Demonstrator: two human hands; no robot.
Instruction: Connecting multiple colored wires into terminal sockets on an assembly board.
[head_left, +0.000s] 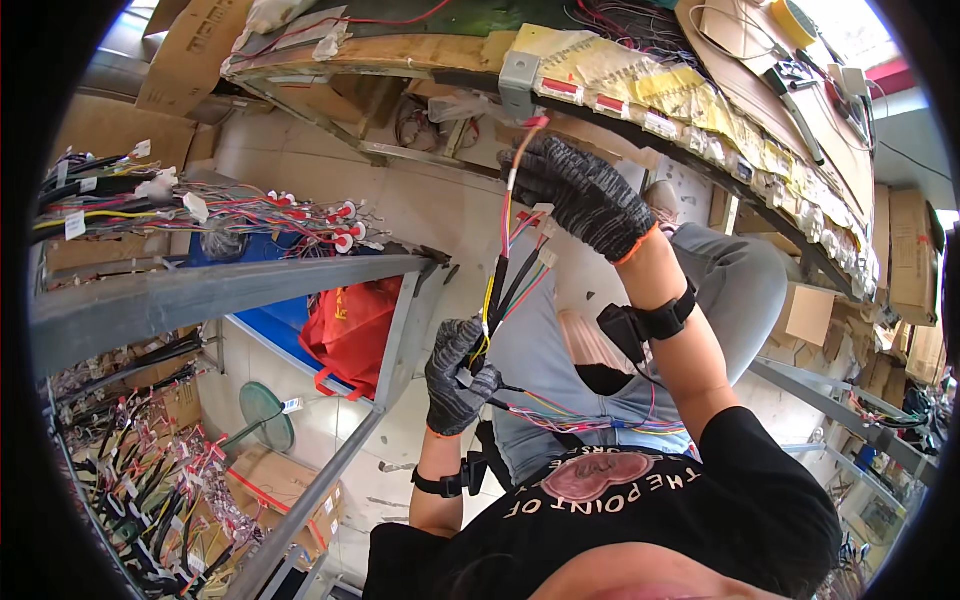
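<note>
While the wire harness (510, 270) stretches taut between both gloved hands, the left hand (455, 375) grips its lower bundle and the right hand (585, 195) pinches its upper end below the cluttered workbench (760, 150); tiled floor (420, 200) beneath, fingertips obscured.

A wire-harness workshop: bundles of coloured, tagged wires (200, 210) hang over grey metal racks (230, 290) (cardboard boxes (905, 240) stacked around), beside a long wooden assembly board (700, 110).

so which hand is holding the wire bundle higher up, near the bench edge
The right hand, raised by the bench edge; the left hand grips the wire bundle lower down.
</note>
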